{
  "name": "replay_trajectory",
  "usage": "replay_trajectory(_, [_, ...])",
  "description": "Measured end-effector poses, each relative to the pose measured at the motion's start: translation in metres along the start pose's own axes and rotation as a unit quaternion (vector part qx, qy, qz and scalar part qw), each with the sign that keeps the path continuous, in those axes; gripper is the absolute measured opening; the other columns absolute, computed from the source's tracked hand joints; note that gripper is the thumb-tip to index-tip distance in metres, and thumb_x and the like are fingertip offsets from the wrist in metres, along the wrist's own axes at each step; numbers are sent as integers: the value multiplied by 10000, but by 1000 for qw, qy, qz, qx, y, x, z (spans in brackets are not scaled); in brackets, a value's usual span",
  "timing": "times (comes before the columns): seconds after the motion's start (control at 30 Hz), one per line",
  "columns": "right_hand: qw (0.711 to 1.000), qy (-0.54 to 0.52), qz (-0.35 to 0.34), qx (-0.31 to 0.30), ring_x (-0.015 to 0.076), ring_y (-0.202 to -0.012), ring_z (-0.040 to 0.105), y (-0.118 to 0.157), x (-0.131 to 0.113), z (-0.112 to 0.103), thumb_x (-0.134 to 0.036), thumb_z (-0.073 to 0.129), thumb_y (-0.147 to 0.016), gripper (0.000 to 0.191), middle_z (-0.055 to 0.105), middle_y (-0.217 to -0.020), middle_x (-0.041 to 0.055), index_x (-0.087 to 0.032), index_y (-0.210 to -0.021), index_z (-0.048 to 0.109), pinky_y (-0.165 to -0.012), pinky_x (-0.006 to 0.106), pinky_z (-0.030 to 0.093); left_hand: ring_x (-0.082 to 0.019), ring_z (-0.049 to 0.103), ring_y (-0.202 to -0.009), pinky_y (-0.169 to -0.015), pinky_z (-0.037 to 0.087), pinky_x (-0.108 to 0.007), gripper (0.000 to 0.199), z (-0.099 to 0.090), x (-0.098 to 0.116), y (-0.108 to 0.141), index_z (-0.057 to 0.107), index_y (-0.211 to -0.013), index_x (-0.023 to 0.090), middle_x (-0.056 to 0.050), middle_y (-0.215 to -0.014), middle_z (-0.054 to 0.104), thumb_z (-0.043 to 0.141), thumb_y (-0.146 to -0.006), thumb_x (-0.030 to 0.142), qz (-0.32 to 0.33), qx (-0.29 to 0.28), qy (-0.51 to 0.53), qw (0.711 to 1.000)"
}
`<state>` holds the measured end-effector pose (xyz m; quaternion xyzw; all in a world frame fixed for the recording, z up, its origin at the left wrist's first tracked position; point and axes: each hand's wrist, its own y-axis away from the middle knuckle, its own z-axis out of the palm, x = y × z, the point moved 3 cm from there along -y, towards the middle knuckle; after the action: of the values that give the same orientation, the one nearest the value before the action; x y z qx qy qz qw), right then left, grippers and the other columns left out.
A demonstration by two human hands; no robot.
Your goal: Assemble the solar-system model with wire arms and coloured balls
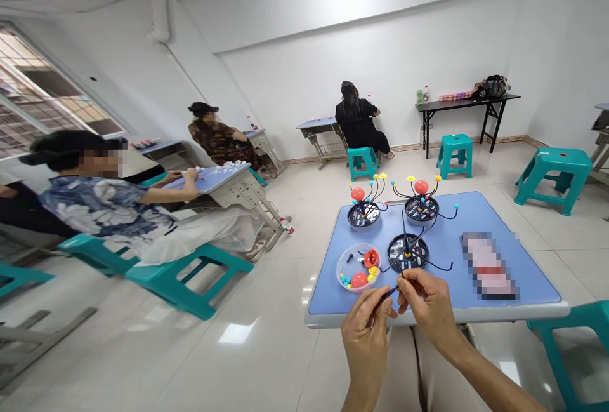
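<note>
Just inside the tabletop's (328, 288) front edge, a clear dish of coloured balls (354, 279) sits left of the hands. The left hand (365, 329) and right hand (427, 301) pinch a short black wire (389, 294) between them, with a little room before a round black base (408, 252).

You wear loose, pale beige cloth trousers (440, 361) with a soft sheen, and a dark, narrow line runs lengthwise where the two legs meet. Your left hand (365, 331) and right hand (428, 305) are bare, with long, slender fingers (408, 282). Your left forearm (354, 393) and right forearm (495, 375) are bare as well, and each runs out past the bottom edge of the head view. The cloth shows no visible pattern.
</note>
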<state>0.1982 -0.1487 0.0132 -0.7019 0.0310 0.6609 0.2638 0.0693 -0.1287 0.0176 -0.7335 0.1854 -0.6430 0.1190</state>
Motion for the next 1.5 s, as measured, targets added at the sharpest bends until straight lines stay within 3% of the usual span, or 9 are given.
replay_trajectory(0.2, [996, -60, 54, -41, 112, -468, 547, -17, -5, -17, -474, 665, -792, 303, 555, -592, -37, -190, -770, 563, -456, 233, 477, -133, 624, -611, -601, 558, -269, 206, 15, 6, -6, 732, -988, 200, -53, -874, 695, 631, -831, 287, -22, -48, 8, 999])
replay_trajectory(0.33, [997, -51, 54, -35, 112, -455, 531, -56, -14, -40, -406, 675, -768, 248, 572, -557, -41, -189, -752, 555, -461, 241, 453, -146, 616, -704, -677, 544, -288, 369, 33, 16, -41, 663, -1160, 193, -32, -814, 665, 649, -798, 264, -44, -123, 44, 991])
replay_trajectory(0.4, [997, -36, 56, -38, 115, -435, 527, -79, -13, -47, -365, 672, -747, 213, 576, -536, -45, -189, -738, 552, -446, 243, 445, -122, 581, -664, -658, 524, -271, 375, 38, 17, -68, 679, -1119, 186, -32, -843, 659, 679, -748, 239, -41, -151, 37, 987])
replay_trajectory(0.6, [979, 99, 52, -171, 100, -409, 516, -144, 3, -48, -223, 607, -711, 58, 566, -504, -53, -175, -719, 575, -416, 219, 427, -116, 543, -604, -556, 453, -236, 159, 45, -9, -130, 732, -816, 148, -26, -721, 644, 663, -707, 240, -83, -176, 31, 980])
replay_trajectory(0.8, [933, 182, 45, -307, 101, -412, 506, -181, 11, -28, -76, 563, -627, 104, 545, -447, -57, -161, -639, 623, -391, 192, 373, -76, 425, -427, -448, 341, -230, 200, 67, -42, -145, 701, -620, 115, 31, -475, 509, 759, -609, 307, -182, -260, 101, 943])
replay_trajectory(0.97, [911, 226, 36, -342, 102, -467, 531, -189, 14, -16, -23, 544, -616, 184, 556, -480, -58, -147, -682, 662, -434, 182, 354, -77, 459, -446, -465, 378, -237, 339, 73, -61, -148, 705, -679, 101, 21, -500, 532, 822, -559, 396, -236, -259, 154, 924])
replay_trajectory(1.13, [899, 351, -9, -263, 143, -610, 603, -179, 10, -26, -46, 516, -715, 242, 666, -633, 20, -123, -861, 694, -557, 216, 378, -81, 489, -479, -471, 377, -228, 376, 77, -76, -145, 663, -646, 118, 17, -526, 554, 856, -490, 401, -273, -205, 191, 920])
replay_trajectory(1.33, [793, 541, -43, -276, 184, -710, 627, -147, 8, -34, -104, 512, -748, 208, 721, -770, 95, -143, -753, 716, -559, 249, 315, -70, 475, -469, -454, 342, -218, 391, 87, -83, -135, 653, -606, 110, 2, -538, 573, 875, -457, 395, -301, -169, 204, 916])
replay_trajectory(1.5, [762, 580, -30, -288, 192, -738, 640, -137, 15, -29, -161, 505, -798, 226, 726, -813, 114, -138, -808, 729, -553, 257, 302, -77, 488, -452, -439, 356, -217, 380, 88, -83, -133, 662, -587, 103, 2, -496, 563, 886, -460, 383, -316, -173, 188, 914])
